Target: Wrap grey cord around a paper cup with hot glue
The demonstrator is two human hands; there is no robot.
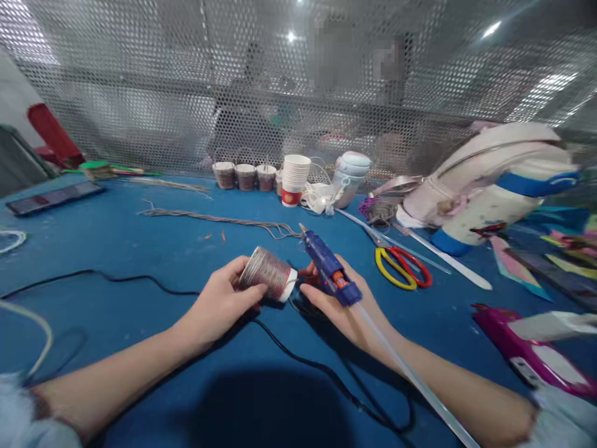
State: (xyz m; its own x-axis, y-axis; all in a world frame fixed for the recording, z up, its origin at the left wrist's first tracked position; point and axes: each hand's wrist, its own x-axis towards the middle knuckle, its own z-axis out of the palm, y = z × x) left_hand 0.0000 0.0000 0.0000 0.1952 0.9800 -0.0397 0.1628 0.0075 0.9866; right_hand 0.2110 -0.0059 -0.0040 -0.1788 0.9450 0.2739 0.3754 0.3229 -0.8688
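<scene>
Red-and-yellow-handled scissors (405, 269) lie on the blue counter (153, 386). Right of the scissors is a white bottle (485, 202) with blue bands; nearer than the scissors, also rightward, lies a magenta item (499, 331). Beyond and left of them stands a pale-blue tumbler (351, 177); well to their left, a smartphone (56, 198). Behind them rises a perforated metal screen (177, 106).

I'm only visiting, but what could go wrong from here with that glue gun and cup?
The right hand holds the glue gun close to the cup in the left hand; if its tip is hot, a slip might burn someone. The long glue stick behind the gun passes over the right forearm and could get bumped. The black cord loops between the arms and might snag.
</scene>
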